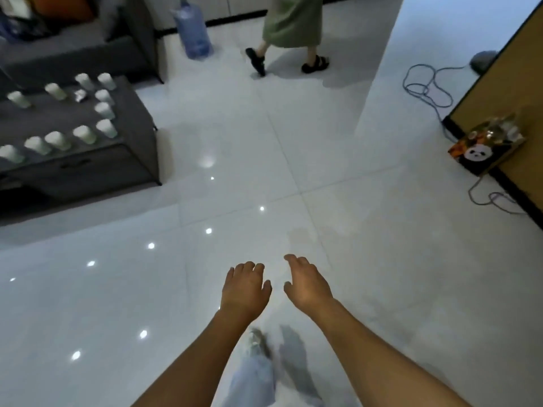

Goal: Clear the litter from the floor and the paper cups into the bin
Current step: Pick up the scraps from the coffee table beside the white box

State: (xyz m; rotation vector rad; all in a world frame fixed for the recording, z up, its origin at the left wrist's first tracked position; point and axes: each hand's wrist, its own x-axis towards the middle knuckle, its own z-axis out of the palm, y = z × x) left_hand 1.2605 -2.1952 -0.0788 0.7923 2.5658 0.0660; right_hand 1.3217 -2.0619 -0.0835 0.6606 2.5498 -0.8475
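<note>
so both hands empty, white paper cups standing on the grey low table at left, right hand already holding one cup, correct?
No. In the head view the right hand holds nothing; its fingers hang relaxed, like the left hand. The white paper cups do stand on the grey low table.

Glossy white tiled floor point(323, 160), grey sofa point(73, 54)

white paper cups point(83, 134) upright on grey table point(138, 113)
</note>
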